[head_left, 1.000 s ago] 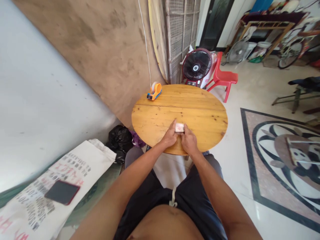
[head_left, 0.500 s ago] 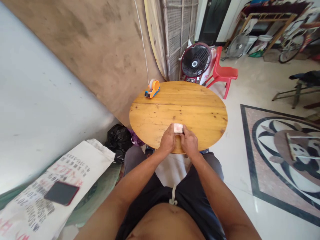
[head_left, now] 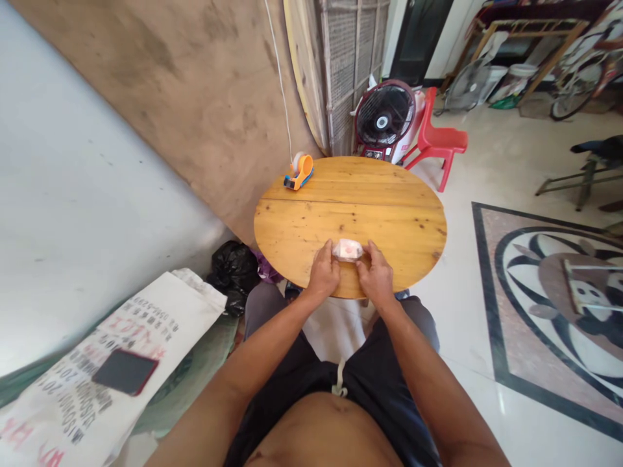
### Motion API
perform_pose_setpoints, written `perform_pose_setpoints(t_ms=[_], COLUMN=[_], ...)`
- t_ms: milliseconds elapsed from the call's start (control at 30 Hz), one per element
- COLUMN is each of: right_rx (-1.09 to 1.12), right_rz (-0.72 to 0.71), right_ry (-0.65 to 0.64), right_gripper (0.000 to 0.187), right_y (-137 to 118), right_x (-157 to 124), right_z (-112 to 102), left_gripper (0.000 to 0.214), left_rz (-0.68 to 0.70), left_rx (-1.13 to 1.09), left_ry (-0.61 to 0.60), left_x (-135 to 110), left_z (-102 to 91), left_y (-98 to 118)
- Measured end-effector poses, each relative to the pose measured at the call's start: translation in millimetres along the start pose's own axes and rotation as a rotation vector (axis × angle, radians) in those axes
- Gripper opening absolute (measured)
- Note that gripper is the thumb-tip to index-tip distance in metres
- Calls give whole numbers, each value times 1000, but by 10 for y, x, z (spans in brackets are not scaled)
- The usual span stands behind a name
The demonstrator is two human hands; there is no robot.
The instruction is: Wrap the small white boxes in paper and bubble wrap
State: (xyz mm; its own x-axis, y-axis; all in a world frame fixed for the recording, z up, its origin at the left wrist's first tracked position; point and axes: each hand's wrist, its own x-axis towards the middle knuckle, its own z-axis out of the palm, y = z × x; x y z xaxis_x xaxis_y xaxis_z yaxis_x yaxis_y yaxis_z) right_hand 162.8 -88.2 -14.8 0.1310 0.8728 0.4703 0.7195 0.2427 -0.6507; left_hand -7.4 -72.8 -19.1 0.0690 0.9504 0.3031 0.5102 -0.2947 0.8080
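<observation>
A small white packet with a pink mark (head_left: 348,250), wrapped in shiny clear plastic, is at the near side of the round wooden table (head_left: 350,188). What is inside the wrap cannot be made out. On its left end is my left hand (head_left: 324,269), fingers and thumb parted, the tips right beside the plastic. My right hand (head_left: 376,272) is at the other end, open, with a gap between its forefinger and the packet and the thumb close to the lower corner.
An orange and blue tape dispenser (head_left: 299,172) stands at the table's far left edge. Behind the table are a fan (head_left: 384,117) and a red chair (head_left: 440,139). A phone (head_left: 125,371) lies on white printed sacks (head_left: 180,305) at lower left, near black bags (head_left: 233,269).
Both hands have loosened from the packet's ends and moved slightly apart. More of the packet and its clear wrap shows now. The view has shifted slightly.
</observation>
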Motion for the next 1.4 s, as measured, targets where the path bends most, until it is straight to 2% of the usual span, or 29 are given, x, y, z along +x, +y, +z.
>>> perform_pose_setpoints(t_ms=[200, 367, 567, 800, 967, 1100, 1267, 1400], right_rx=[30, 31, -56, -136, -239, -258, -223, -138], right_rz=[25, 28, -51, -191, -236, -275, -325, -338], right_ry=[17, -6, -49, -149, -218, -227, -161, -154], right_gripper=[54, 49, 50, 63, 60, 54, 44, 41], right_y=[51, 83, 54, -32, -48, -34, -33, -51], right_x=[-90, -80, -2, 106, 186, 238, 247, 318], right_z=[-182, -231, -209, -186, -151, -135, -135, -157], left_gripper=[68, 61, 59, 69, 70, 71, 80, 82], left_rz=[4, 26, 60, 135, 218, 286, 197, 155], left_rx=[-44, -33, -40, 11, -17, -98, -130, -147], left_ry=[-16, 28, 26, -46, -155, -259, -264, -257], left_x=[-129, -141, -113, 39, 267, 398, 438, 426], left_z=[-169, -174, -168, -165, -167, -148, -142, -155], left_y=[-55, -25, 1, -50, -97, -85, -58, -41])
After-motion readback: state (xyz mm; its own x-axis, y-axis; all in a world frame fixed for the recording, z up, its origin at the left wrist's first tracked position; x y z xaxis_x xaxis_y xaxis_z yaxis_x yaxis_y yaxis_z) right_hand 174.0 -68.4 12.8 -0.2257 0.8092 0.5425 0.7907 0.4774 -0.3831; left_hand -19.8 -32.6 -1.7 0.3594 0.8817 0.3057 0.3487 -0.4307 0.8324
